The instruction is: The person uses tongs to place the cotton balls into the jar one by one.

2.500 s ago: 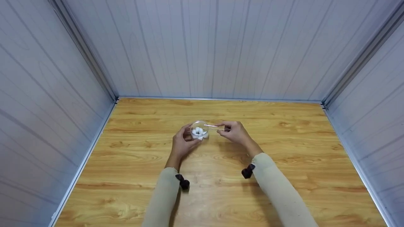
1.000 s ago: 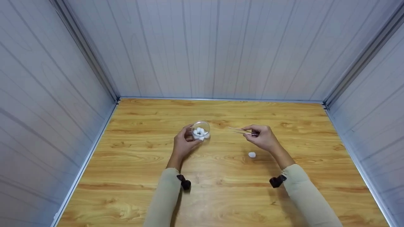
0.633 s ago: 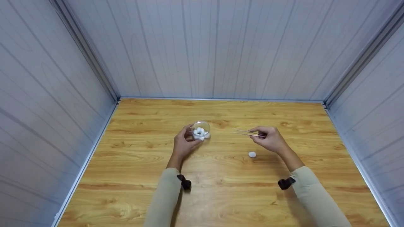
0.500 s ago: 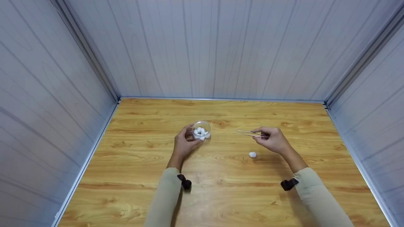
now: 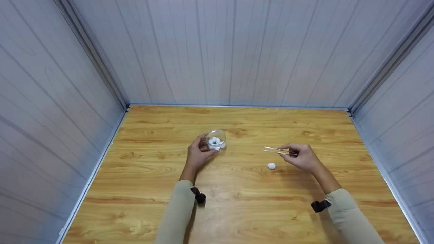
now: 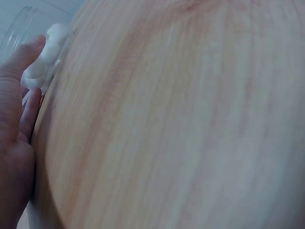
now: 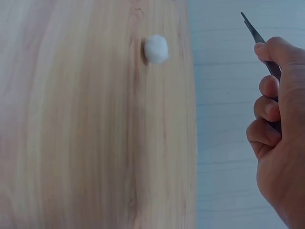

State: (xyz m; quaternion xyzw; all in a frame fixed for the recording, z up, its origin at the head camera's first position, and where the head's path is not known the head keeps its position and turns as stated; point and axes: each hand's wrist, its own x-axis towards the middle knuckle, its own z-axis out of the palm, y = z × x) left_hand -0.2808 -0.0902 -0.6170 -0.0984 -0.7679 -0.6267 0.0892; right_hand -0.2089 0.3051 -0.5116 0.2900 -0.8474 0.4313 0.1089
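My left hand grips a clear round jar that stands on the table, thumb at the near side and fingers round the left. White cotton balls fill its lower part. In my right hand is a pair of metal tweezers, pinched between thumb and fingers and pointing left toward the jar. Their tips stand apart with nothing between them, above the table. A single cotton ball lies on the wood, a little nearer to me than the tweezers; the right wrist view shows this loose cotton ball too.
The wooden table is bounded by a white panel wall at the back and panels at both sides. A metal strip runs along the back edge. Each sleeve carries a small black wrist camera.
My right hand has moved right, away from the jar, and slightly nearer to me with the tweezers. A cotton ball now lies loose on the table. The left hand keeps its place.
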